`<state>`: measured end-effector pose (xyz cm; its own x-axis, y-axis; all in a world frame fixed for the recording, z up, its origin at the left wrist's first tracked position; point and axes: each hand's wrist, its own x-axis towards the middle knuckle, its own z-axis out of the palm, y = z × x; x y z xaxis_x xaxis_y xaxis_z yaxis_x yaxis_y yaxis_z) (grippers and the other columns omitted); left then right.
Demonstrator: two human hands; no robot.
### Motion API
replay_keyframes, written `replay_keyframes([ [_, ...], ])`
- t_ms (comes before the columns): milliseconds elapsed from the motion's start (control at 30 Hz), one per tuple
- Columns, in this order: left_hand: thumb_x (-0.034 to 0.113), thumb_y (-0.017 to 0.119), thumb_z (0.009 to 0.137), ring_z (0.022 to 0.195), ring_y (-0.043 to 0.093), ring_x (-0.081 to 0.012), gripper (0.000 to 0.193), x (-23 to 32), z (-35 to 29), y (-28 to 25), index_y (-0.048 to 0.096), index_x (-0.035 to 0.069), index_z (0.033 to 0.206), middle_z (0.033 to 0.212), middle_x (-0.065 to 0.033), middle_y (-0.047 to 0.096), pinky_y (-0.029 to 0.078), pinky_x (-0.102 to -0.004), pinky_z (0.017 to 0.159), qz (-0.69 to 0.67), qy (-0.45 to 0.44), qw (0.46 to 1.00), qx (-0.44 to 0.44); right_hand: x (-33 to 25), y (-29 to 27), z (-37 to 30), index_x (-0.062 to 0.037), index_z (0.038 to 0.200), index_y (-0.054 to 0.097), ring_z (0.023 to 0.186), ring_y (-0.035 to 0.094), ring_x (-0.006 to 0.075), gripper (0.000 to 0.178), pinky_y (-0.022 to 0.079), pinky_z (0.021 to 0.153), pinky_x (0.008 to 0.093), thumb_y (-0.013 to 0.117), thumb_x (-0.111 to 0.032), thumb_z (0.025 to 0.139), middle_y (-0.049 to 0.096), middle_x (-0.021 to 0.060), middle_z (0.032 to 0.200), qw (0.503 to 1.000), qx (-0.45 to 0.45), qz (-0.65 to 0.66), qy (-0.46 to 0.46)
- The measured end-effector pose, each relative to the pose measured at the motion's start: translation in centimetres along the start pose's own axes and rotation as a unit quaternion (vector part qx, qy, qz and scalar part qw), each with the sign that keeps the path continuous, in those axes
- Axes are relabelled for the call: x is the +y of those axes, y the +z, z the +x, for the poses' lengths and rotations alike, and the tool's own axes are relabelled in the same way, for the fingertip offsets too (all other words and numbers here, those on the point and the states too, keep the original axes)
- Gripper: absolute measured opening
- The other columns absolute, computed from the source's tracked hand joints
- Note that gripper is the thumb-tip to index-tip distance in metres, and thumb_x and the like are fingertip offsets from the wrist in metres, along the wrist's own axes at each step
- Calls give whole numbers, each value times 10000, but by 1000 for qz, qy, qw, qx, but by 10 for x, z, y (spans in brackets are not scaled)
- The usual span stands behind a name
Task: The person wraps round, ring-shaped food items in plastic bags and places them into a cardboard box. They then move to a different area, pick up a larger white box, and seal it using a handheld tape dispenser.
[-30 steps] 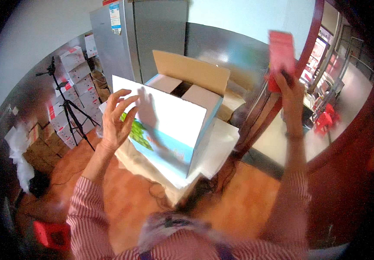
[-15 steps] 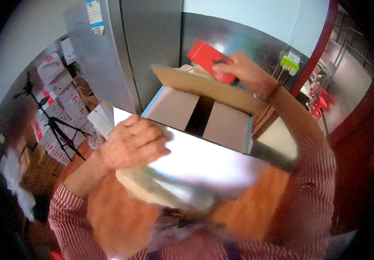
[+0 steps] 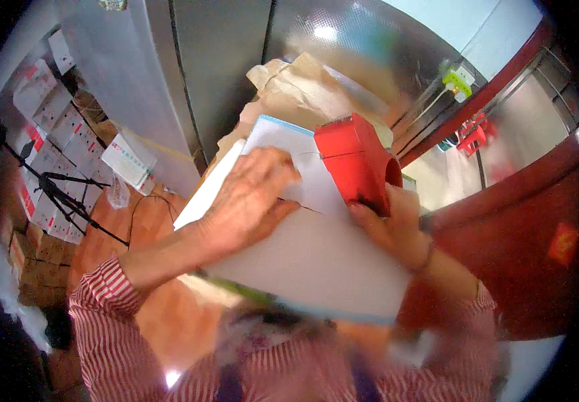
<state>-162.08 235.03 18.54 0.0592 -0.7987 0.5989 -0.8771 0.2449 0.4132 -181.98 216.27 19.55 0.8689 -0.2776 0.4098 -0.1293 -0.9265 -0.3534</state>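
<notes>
A carton (image 3: 333, 261) with pale flaps and light-blue edges is in front of me. Its flaps lie folded inward, and part of a dark seam shows between them. My left hand (image 3: 242, 197) rests on the flaps, fingers bent and thumb apart, near that seam. In my right hand (image 3: 400, 228) is a red tape dispenser (image 3: 353, 157), tilted over the carton's right part. Whether its front edge touches the flap I cannot tell. Tape is not clearly visible.
Crumpled brown paper (image 3: 299, 84) lies behind the carton, against a metal panel. On the left stand a black tripod (image 3: 65, 197) and stacked white boxes (image 3: 51, 147). A green-and-white plug (image 3: 458, 82) is at the right. A dark red surface (image 3: 504, 261) lies beyond my right arm.
The carton's raised flaps have come down over its top. My left hand has moved from a flap's edge onto the top. My right hand has brought the tape dispenser down and nearer.
</notes>
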Motion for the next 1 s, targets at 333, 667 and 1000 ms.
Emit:
replay_keyframes([
  [333, 98, 731, 744, 1081, 554, -338, 214, -6, 1, -7, 628, 57, 927, 1171, -135, 588, 449, -422, 919, -69, -104, 992, -9, -36, -56, 68, -2, 905, 579, 759, 551, 96, 200, 464, 584, 244, 591, -196, 855, 550, 13, 786, 946, 87, 312, 4],
  [667, -14, 580, 866, 984, 586, -165, 168, -13, -3, -12, 637, -12, 1025, 1088, -88, 615, 478, -289, 859, -383, -258, 883, 86, 17, 0, 38, 60, 1124, 559, 708, 606, 124, 652, 458, 539, 229, 615, -488, 774, 641, 76, 915, 776, -218, 558, 196],
  [1000, 486, 626, 870, 689, 553, -100, 428, 2, 24, -31, 626, 59, 836, 788, -21, 601, 454, -240, 666, -621, -412, 665, 60, 11, 5, 47, 82, 820, 662, 534, 525, 62, 303, 387, 465, 216, 644, -194, 696, 570, 5, 607, 827, -139, 517, 171],
])
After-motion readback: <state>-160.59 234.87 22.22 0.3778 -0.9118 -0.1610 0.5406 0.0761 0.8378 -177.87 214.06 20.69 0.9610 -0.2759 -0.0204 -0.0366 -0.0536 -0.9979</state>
